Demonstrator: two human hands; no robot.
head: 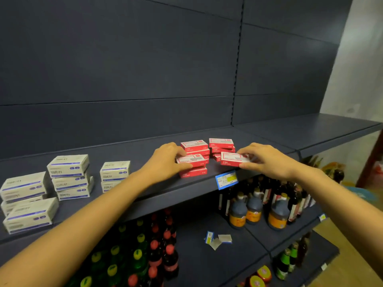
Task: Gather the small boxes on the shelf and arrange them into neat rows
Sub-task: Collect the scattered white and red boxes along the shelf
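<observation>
Nearest the viewer, both forearms reach up over the front edge of the shelf (134,150), either side of the blue price tag (227,180) clipped to that edge. The left hand (167,160) has fingers and thumb curled round the left end of the left red box (191,160), which lies on top of a lower red box (192,172) close to the front edge. The right hand (267,160) pinches the right end of the right red box (233,159) between thumb and fingertips — whether that one rests on the shelf or is lifted clear I cannot tell. Each held box lies inward of its hand, long axis roughly along the front edge, so their free ends face each other across a narrow gap. The coming move, as I judge it, turns on what stands just behind — the left rear stack (194,146) and the right rear stack (221,144), toward the back panel. Each hand is nearer its own stack, so a short push back would align box with stack. Well off toward the shelf's left end sit the white boxes (68,166), loosely piled.
</observation>
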